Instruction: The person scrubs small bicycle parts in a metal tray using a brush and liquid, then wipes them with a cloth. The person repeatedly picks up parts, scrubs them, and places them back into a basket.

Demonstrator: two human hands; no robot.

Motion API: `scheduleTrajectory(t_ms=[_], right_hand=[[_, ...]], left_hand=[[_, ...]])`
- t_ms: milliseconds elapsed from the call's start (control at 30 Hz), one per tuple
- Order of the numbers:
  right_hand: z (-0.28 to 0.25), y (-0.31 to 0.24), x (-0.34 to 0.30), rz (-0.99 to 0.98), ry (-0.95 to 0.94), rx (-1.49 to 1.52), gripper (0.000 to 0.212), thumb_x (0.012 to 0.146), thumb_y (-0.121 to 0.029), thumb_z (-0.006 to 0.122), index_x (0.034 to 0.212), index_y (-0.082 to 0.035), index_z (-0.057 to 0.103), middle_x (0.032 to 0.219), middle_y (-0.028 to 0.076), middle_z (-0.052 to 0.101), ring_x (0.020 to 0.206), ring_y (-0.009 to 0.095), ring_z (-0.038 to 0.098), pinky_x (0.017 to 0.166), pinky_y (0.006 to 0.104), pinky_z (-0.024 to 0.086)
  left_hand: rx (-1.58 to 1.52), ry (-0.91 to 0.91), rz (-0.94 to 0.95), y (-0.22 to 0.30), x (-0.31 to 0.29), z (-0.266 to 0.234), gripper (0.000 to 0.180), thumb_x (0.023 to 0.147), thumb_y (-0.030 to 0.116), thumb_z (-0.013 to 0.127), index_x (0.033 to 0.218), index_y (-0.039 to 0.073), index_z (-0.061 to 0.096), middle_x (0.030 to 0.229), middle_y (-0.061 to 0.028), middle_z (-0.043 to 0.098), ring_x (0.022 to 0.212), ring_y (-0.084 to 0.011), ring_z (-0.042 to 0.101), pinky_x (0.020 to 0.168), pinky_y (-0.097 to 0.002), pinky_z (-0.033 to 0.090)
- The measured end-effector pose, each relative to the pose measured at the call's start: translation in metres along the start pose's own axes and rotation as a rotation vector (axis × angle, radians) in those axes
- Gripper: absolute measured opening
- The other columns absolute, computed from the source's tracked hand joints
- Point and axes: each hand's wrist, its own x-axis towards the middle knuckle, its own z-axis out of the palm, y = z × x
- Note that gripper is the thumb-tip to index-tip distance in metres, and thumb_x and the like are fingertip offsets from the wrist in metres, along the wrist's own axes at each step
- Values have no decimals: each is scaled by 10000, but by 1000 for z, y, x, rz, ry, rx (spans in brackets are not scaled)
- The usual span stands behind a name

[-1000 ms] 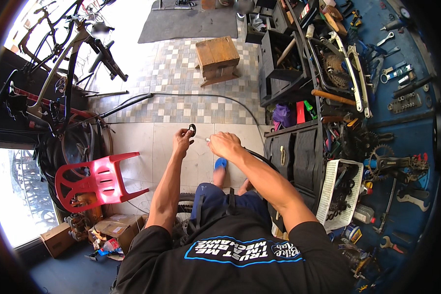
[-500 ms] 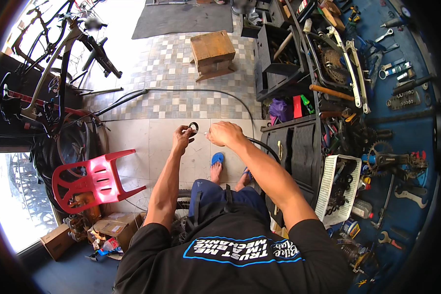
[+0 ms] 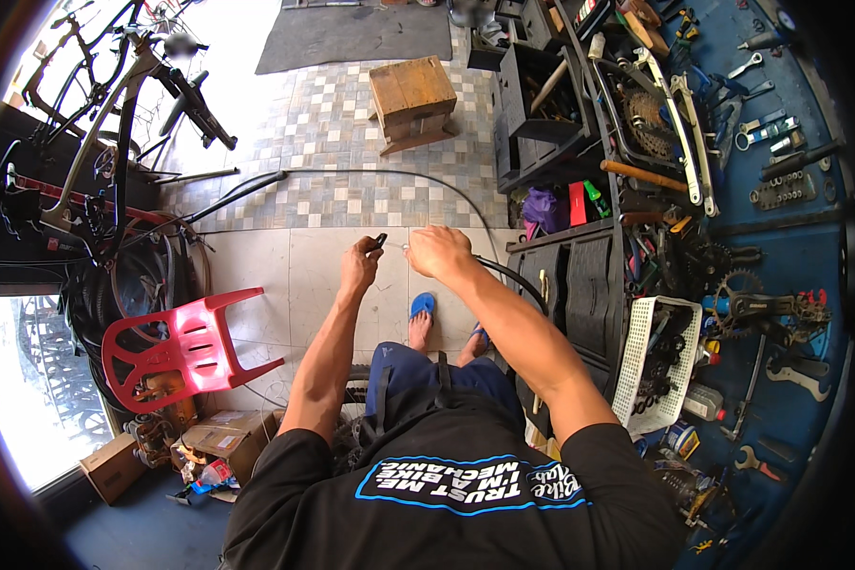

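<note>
Pinched between the fingers of my left hand (image 3: 359,264) is a small black ring-shaped part (image 3: 381,240), seen nearly edge-on. My right hand (image 3: 437,252) is closed just to its right, a short gap away. A black hose (image 3: 513,275) comes up to the underside of that hand, and a small pale tip (image 3: 406,247) shows at its left edge. The hand covers whatever joins the hose to the tip. Both hands are held up in front of me over the tiled floor.
A red plastic chair (image 3: 195,351) lies tipped at left, below bike frames (image 3: 114,142) and tyres. A wooden stool (image 3: 412,90) stands ahead. At right are a black drawer cabinet (image 3: 579,304), a white basket (image 3: 651,366) of parts and a blue tool wall (image 3: 779,237). The hose crosses the floor.
The black ring has turned from showing its open hole to nearly edge-on and sits slightly higher. My left hand has rotated with it; my right hand has moved slightly up.
</note>
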Motion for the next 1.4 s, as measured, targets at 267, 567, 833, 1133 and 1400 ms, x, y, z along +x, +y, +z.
scheduleTrajectory(t_ms=[267,567,833,1133,1400], right_hand=[[-3,4,-2,-19,24,4,401,996,-407,596,1090,-59,770,1153,188,743,1094,378,709,941,484,559],[7,13,-8,32,30,23,404,1001,-402,588,1048,-47,776,1122,206,744,1096,384,707,941,473,561],[3,14,-14,48,72,62,402,1004,-397,578,1048,-50,775,1126,197,746,1103,369,705,971,472,545],[-17,7,-32,-3,69,-28,343,978,-361,614,1035,-72,789,1109,178,756,1077,353,722,920,446,571],[-19,2,-30,3,77,-107,347,974,-368,627,1038,-69,790,1096,176,760,1075,361,723,918,449,567]], left_hand=[[8,-23,41,9,-6,-3,219,889,147,736,1064,19,710,1033,-196,760,966,-387,733,831,-432,556],[-288,-114,-221,-7,3,7,161,993,165,691,1066,25,661,973,-126,753,852,-174,708,721,-348,608],[-251,-88,-106,2,0,1,148,964,114,700,1058,11,651,1027,-149,754,899,-295,724,778,-400,603],[287,-71,269,20,-14,-14,104,928,39,649,1032,44,656,1395,-189,609,1205,-404,614,912,-485,554],[324,-123,315,25,-27,-14,110,951,78,633,1059,70,654,1417,-181,595,1240,-407,593,943,-471,550]])
